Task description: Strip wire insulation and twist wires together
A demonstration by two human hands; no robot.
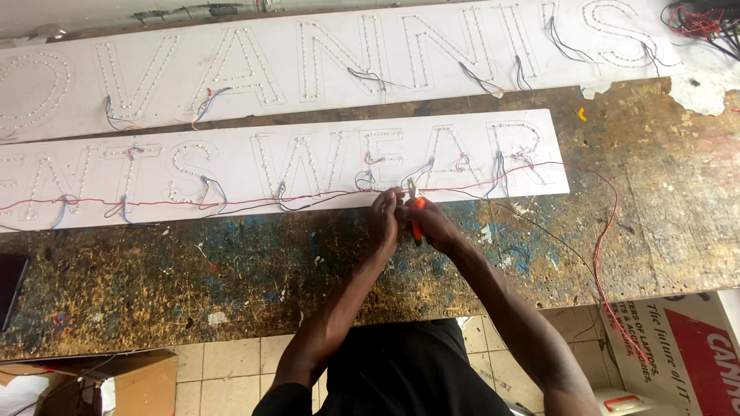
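Two long white sign boards studded with small lamps in letter shapes lie on a worn workbench [231, 270]; the nearer board [231, 146] carries a red wire [193, 202] along its front edge. My left hand [384, 219] pinches that wire at the board's front edge. My right hand [432, 223] grips orange-handled pliers [415, 208], whose jaws meet the wire right beside my left fingers. Short blue and black leads stick out of the letters.
The farther board [324, 46] lies behind. Red and black wires trail off the bench's right side [605, 254]. A tangle of wires [705, 23] sits at the back right. A printed carton [686, 347] and a brown box [139, 381] stand on the tiled floor.
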